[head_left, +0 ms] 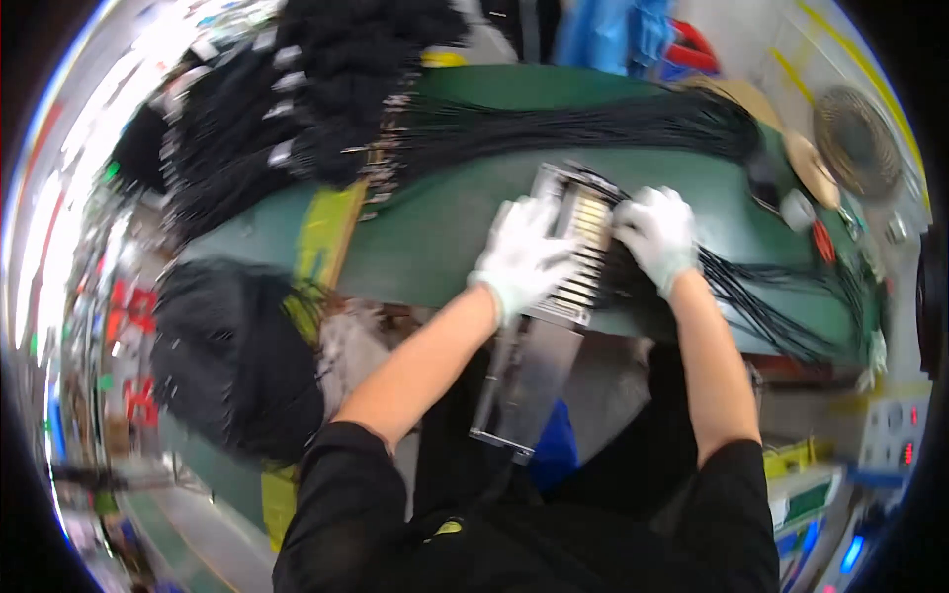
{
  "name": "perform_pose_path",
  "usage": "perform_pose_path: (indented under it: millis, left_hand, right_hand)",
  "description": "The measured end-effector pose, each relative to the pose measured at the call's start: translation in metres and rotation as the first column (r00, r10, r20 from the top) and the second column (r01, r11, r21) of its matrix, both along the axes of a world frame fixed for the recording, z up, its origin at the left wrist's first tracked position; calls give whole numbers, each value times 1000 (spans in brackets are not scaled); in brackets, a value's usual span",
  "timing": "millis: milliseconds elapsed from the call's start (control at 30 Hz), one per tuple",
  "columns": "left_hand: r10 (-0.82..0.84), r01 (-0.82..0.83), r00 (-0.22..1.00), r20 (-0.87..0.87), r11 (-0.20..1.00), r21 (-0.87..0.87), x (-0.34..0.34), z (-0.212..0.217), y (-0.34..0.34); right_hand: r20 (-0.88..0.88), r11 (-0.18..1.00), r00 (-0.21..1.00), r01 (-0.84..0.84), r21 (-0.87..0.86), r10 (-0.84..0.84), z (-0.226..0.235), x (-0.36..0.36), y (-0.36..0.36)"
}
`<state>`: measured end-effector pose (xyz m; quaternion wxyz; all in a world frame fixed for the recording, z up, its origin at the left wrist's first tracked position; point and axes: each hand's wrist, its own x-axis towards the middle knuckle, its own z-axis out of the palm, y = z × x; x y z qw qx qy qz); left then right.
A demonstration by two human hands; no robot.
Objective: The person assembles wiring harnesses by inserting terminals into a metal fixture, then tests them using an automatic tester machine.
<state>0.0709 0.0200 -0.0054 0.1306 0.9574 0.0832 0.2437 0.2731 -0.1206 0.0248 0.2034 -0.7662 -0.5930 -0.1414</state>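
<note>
Bare green table [435, 232] lies open to the left of the left hand [522, 255], as far as the yellow strip [326, 237]. Behind it, long black cord bundles [573, 124] cross the bench and block the far side. Right of the right hand [657, 232], loose black cords [771, 296] fan across the surface. The slotted metal jig [578, 257] fills the gap between the 2 hands

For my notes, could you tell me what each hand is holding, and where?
The left hand presses the slotted metal fixture at its left edge; the right hand grips black cords at its right side.
</note>
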Motion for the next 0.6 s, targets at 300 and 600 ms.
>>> perform_pose_path:
  millis: [300, 600]
  left_hand:
    - [133, -44, 960, 248, 942, -333, 5, -15, 3]
    - [135, -41, 909, 394, 970, -240, 8, -24, 5]
  right_hand:
    - [-127, 907, 925, -313, 280, 358, 8, -58, 11]
    - [-510, 958, 814, -196, 208, 277, 4, -58, 4]
